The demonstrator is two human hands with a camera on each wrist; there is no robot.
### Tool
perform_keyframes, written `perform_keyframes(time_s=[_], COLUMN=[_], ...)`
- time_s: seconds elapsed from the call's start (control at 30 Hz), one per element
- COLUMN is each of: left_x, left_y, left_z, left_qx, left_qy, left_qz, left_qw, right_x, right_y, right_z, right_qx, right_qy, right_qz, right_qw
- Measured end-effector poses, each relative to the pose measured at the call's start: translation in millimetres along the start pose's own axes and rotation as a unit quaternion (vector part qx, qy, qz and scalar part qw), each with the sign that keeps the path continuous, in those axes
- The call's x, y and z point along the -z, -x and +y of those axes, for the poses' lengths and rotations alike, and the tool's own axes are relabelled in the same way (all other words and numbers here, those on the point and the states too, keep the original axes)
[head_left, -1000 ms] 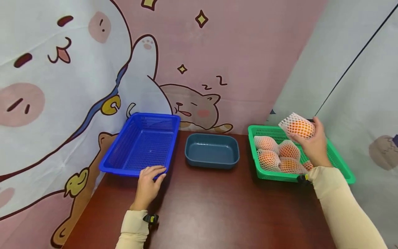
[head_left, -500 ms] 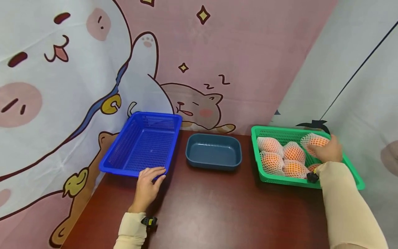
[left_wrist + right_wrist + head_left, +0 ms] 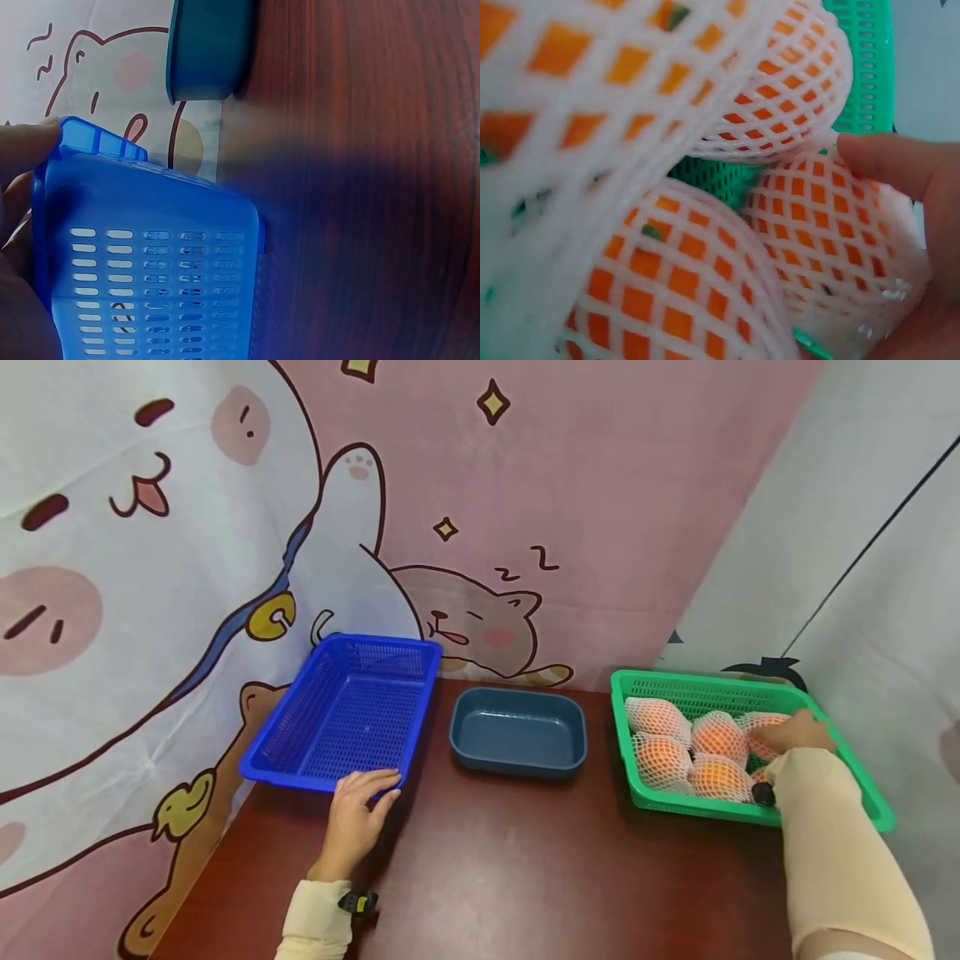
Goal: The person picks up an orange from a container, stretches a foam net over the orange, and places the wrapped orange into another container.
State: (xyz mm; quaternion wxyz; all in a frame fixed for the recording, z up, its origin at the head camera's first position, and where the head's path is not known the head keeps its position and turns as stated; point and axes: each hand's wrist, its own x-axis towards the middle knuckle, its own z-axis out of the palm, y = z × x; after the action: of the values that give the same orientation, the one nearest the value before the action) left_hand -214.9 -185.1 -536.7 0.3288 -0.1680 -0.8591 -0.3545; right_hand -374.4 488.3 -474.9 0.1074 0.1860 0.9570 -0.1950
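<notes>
My right hand [image 3: 808, 733] is down inside the green basket [image 3: 633, 793], gripping an orange [image 3: 761, 732] in a white foam net. In the right wrist view the thumb lies against the netted orange [image 3: 817, 225], with the palm along its right side; the other fingers are hidden. More netted oranges [image 3: 660, 760] sit beside it in the basket. At the left, my left hand [image 3: 356, 817] holds the near right corner of the blue basket's rim [image 3: 300, 779]. In the left wrist view the thumb touches that rim [image 3: 45, 195], with fingers behind.
A dark teal dish [image 3: 517, 768] stands between the two baskets on the brown wooden table [image 3: 525, 877]. Behind them hangs a cartoon-printed cloth [image 3: 600, 510], close to the baskets' far sides. A dark band [image 3: 772, 668] lies behind the green basket.
My right hand has lowered the netted orange from above the green basket down into it, among the others. The left hand has stayed on the blue basket's rim. The head view has shifted slightly.
</notes>
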Motion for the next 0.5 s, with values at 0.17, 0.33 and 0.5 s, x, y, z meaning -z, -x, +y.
perform_keyframes(time_s=[0.17,0.33,0.5], left_x=[0.3,0.4,0.0], left_y=[1.2,1.4,0.0], left_z=[0.4,0.7,-0.2], left_qx=[0.002,0.003,-0.007], left_qy=[0.003,0.0,-0.002], left_qz=[-0.006,-0.006,0.001], left_qw=[1.0,1.0,1.0], right_x=[-1.4,-6.1,-4.2], right_y=[-4.1,-6.1,-6.3], right_z=[8.4,7.1,0.9], right_qx=[-0.024,-0.02,0.009], right_qy=[0.025,0.012,0.028], right_qz=[-0.036,-0.034,-0.034], right_qw=[0.9987,0.9992,0.999])
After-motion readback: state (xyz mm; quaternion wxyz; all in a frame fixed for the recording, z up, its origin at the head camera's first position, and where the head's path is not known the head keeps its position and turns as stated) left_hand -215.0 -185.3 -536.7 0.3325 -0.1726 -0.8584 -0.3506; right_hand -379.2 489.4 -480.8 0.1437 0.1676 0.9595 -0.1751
